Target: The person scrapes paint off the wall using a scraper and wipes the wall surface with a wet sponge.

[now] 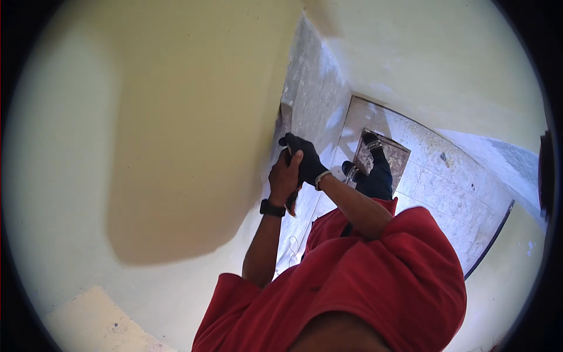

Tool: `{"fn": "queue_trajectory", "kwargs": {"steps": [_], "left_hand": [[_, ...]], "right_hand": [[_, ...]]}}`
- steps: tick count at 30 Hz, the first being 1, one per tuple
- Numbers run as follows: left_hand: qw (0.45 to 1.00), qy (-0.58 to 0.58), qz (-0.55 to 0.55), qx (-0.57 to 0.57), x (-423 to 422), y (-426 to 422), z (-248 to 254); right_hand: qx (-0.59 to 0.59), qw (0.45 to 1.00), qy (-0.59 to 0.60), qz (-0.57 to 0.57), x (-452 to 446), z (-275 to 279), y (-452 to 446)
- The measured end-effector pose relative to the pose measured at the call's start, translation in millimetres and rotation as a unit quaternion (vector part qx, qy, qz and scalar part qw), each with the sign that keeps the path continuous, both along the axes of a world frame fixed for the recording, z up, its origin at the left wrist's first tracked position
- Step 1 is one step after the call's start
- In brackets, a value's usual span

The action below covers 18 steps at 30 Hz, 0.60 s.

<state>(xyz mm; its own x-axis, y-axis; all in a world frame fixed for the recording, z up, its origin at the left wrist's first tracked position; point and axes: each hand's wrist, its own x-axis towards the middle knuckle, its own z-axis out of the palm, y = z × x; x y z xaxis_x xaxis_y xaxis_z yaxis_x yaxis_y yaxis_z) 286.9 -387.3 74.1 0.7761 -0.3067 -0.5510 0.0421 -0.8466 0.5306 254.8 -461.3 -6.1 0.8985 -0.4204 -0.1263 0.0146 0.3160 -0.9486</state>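
Observation:
My bare left hand (284,177), with a black watch at the wrist, is closed beside and below my right hand (304,157), which wears a black glove. The two hands overlap, both wrapped round one tool. A flat, grey-brown blade (285,118) shows beyond the gloved fingers, close against the wall edge, so the tool looks like a scraper. Under the hands, a dark and orange part (292,201) sticks out; I cannot tell whether it belongs to the same tool. The grip itself is hidden by my fingers.
A pale yellow wall (187,129) carries a large shadow at left. Beside the hands runs a grey, rough-surfaced wall face (316,76). Below, my feet in dark footwear (370,141) are on or by a brown square slab (399,161) on the stained tile floor (440,188).

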Motion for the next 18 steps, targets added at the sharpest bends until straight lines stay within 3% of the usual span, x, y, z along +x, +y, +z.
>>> {"fn": "queue_trajectory", "kwargs": {"steps": [2,3,4,6,8,10,11,14,18], "left_hand": [[1.000,-0.005,-0.022,-0.008,1,4,-17],[0.999,-0.030,-0.037,0.005,-10,8,-13],[0.999,-0.034,-0.019,-0.017,-24,19,-22],[0.996,-0.046,0.015,-0.071,-40,32,-32],[0.998,-0.042,0.025,-0.043,-27,28,-35],[0.998,-0.037,0.007,-0.047,-4,3,-16],[1.000,0.009,0.010,-0.002,4,-6,-8],[0.999,-0.042,-0.016,-0.007,-15,2,-16],[0.992,-0.078,0.048,-0.085,-47,17,-31]], "right_hand": [[-0.028,0.999,0.001,-0.038,-2,2,-5],[0.071,0.996,0.048,-0.009,-13,8,-4],[0.086,0.995,0.051,0.010,-23,2,5],[0.026,0.999,0.018,0.004,-30,-7,16],[0.000,0.999,0.020,0.027,-20,-12,12],[-0.068,0.995,-0.055,-0.056,2,-15,3],[-0.112,0.993,-0.035,-0.014,3,8,-17],[-0.039,0.999,-0.004,0.004,-12,-4,-9],[-0.195,0.971,-0.122,-0.062,-25,-25,12]]}}
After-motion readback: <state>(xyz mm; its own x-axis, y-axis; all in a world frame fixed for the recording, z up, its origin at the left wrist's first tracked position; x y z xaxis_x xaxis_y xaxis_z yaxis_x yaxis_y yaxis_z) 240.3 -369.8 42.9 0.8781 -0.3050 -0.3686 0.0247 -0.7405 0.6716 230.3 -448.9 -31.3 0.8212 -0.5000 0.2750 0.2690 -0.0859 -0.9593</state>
